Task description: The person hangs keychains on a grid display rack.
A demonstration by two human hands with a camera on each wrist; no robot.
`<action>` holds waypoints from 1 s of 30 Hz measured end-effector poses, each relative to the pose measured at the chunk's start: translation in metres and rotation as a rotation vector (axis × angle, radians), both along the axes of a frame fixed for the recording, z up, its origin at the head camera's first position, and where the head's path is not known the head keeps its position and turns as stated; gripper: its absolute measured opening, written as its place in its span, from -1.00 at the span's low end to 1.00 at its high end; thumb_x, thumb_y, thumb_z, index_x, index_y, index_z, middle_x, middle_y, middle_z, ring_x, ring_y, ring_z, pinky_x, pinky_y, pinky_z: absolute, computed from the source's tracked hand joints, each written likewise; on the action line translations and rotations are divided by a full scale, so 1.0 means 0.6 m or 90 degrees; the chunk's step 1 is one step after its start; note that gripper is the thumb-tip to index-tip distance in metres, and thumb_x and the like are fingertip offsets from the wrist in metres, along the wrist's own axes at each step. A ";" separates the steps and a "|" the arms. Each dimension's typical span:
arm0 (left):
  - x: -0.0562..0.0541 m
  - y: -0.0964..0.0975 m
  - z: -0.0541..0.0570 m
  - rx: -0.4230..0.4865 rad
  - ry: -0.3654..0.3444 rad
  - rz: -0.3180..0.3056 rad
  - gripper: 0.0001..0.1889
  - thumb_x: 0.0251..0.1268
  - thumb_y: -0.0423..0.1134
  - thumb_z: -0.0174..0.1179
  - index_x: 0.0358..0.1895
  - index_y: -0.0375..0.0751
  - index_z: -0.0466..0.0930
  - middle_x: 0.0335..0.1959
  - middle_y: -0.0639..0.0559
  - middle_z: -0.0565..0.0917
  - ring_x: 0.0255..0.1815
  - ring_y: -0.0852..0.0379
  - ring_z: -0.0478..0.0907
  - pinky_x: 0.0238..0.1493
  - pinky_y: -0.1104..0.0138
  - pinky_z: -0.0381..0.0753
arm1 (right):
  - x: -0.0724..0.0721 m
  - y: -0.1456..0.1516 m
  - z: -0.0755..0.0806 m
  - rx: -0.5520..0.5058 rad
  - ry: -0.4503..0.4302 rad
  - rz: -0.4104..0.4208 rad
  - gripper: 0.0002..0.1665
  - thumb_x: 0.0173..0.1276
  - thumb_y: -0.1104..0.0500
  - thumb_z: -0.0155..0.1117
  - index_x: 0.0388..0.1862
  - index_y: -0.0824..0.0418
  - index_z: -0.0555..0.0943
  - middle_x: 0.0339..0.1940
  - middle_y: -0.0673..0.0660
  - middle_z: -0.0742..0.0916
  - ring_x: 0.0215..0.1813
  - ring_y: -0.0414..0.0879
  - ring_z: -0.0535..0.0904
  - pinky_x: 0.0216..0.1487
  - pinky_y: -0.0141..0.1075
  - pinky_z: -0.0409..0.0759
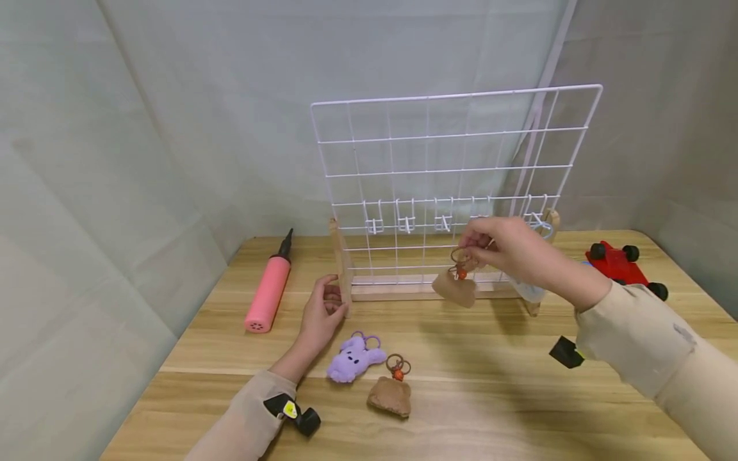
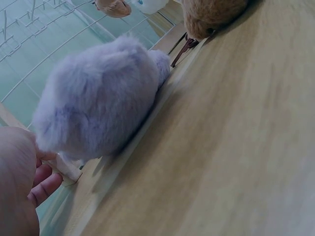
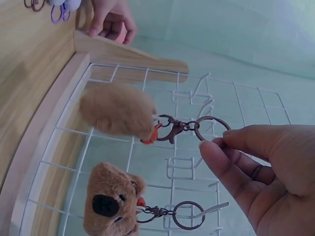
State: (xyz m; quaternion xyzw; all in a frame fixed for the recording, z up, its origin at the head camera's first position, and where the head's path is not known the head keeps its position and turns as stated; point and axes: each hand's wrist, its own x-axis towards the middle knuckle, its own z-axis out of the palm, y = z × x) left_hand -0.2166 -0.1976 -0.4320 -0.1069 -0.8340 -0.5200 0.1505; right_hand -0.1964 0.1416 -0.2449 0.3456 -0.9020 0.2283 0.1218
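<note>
My right hand pinches the metal ring of a keychain with a brown plush, which hangs in front of the wire grid rack. A second brown plush keychain with a dark nose hangs by its ring on a white hook in the right wrist view. My left hand holds the rack's wooden side foot at its left end. Near that hand lie a purple plush keychain and another brown plush keychain on the table.
White hooks line the grid's lower part. A pale plush hangs at its right end, partly behind my right hand. A pink hand pump lies left of the rack on the wooden table; a red toy car stands at the right.
</note>
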 end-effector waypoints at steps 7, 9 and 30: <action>0.007 0.004 0.010 -0.004 0.004 0.003 -0.39 0.08 -0.64 0.21 0.25 -0.37 0.26 -0.08 -0.36 0.56 -0.12 -0.16 0.56 -0.24 0.51 0.58 | -0.015 -0.011 0.012 -0.010 -0.007 -0.027 -0.92 0.28 0.36 0.25 -0.26 0.24 0.61 -0.40 0.08 0.74 -0.33 -0.16 0.64 -0.32 -0.35 0.66; 0.001 0.001 0.001 -0.004 0.004 0.003 -0.38 0.08 -0.64 0.22 0.26 -0.36 0.26 -0.07 -0.36 0.56 -0.12 -0.14 0.56 -0.24 0.50 0.59 | -0.019 -0.013 0.015 -0.013 -0.002 -0.034 -0.92 0.29 0.35 0.23 -0.26 0.23 0.61 -0.39 0.08 0.74 -0.32 -0.14 0.64 -0.30 -0.31 0.66; 0.000 -0.002 -0.003 0.012 0.010 -0.008 -0.38 0.10 -0.61 0.23 0.26 -0.30 0.28 -0.06 -0.33 0.56 -0.10 -0.12 0.57 -0.25 0.51 0.58 | -0.053 -0.031 0.017 0.029 -0.044 -0.071 -0.94 0.36 0.32 0.18 -0.23 0.24 0.59 -0.39 0.13 0.72 -0.40 -0.13 0.58 -0.26 -0.22 0.58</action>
